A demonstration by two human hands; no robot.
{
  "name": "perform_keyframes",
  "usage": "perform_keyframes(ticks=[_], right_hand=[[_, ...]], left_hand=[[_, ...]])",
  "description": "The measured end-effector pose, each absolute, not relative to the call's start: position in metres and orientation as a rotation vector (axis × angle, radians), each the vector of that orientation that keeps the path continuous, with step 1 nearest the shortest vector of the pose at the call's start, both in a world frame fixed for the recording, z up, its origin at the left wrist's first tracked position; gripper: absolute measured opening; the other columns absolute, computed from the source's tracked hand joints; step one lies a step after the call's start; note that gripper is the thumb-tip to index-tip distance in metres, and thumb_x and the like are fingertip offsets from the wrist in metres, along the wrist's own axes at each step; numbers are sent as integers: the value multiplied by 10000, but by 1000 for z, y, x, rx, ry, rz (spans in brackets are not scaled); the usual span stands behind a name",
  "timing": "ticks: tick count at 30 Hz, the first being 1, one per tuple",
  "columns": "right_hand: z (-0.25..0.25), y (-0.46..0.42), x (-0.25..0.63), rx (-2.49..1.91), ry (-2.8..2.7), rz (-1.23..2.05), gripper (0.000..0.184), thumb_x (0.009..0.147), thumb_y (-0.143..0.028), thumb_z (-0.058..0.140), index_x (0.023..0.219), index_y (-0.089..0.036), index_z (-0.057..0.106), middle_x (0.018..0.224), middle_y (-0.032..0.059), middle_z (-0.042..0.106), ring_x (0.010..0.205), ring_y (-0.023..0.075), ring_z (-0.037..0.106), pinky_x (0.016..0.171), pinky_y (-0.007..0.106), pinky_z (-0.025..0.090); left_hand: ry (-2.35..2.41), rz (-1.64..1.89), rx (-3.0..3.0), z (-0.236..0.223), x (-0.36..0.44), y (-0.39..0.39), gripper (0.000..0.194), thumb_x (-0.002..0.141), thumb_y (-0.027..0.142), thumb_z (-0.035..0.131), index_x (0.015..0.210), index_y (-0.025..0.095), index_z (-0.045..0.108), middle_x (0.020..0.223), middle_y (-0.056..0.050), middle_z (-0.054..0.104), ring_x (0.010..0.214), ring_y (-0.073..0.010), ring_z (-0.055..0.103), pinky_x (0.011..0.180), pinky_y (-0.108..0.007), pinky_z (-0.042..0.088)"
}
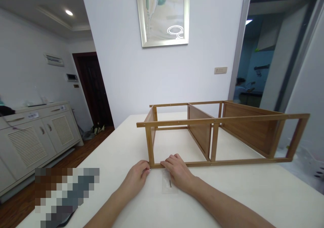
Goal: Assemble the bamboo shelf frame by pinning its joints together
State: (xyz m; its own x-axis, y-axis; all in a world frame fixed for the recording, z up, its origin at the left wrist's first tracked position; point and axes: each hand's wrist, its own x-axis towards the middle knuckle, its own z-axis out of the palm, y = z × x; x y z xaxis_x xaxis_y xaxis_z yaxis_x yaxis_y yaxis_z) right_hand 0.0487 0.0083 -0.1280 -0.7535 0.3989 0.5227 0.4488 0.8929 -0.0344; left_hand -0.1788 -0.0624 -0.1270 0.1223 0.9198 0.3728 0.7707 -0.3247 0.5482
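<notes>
A brown wooden shelf rack (177,122) lies on its side on the white table (227,197). My left hand (138,177) is closed in a pinch at the rack's near left corner. A tiny shiny bit shows at its fingertips, too small to name. The fingers of my right hand (178,172) are bent over the rack's bottom rail, just right of that corner. Partly under this hand lies a small clear plastic bag (165,187), with a dark screw (170,183) on or in it.
Beyond the table stands a white wall with a framed picture (165,44). A white cabinet (58,126) is at the left, near a dark door (95,89). Through the doorway at the right, a person (239,91) is partly visible. A white basket (307,160) sits past the table's right edge.
</notes>
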Motion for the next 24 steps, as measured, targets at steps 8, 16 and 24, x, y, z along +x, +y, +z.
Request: perform_keyframes(ticks=[8, 16, 24], right_hand=[[-131, 8, 44, -630, -2555, -143, 330, 853, -37, 504, 1112, -215, 604, 871, 32, 667, 837, 162, 537, 738, 288, 316], [-102, 1, 68, -791, -2310, -207, 161, 903, -122, 524, 951, -206, 652, 875, 45, 688, 811, 153, 599, 732, 281, 388], [-80, -8, 159, -1368, -2249, -202, 250, 914, -226, 414, 790, -202, 631, 765, 36, 668, 713, 166, 614, 631, 263, 380]], left_hand=[[1720, 946, 2198, -135, -184, -59, 199, 855, 193, 419, 770, 199, 598, 863, -72, 647, 842, -219, 599, 800, -365, 474], [1716, 982, 2334, -139, -185, -60, 249, 897, 201, 393, 782, 202, 613, 851, -91, 663, 875, -243, 576, 798, -391, 474], [1770, 880, 2329, -141, -186, -60, 263, 902, 185, 372, 817, 191, 621, 890, -92, 656, 906, -234, 556, 831, -385, 457]])
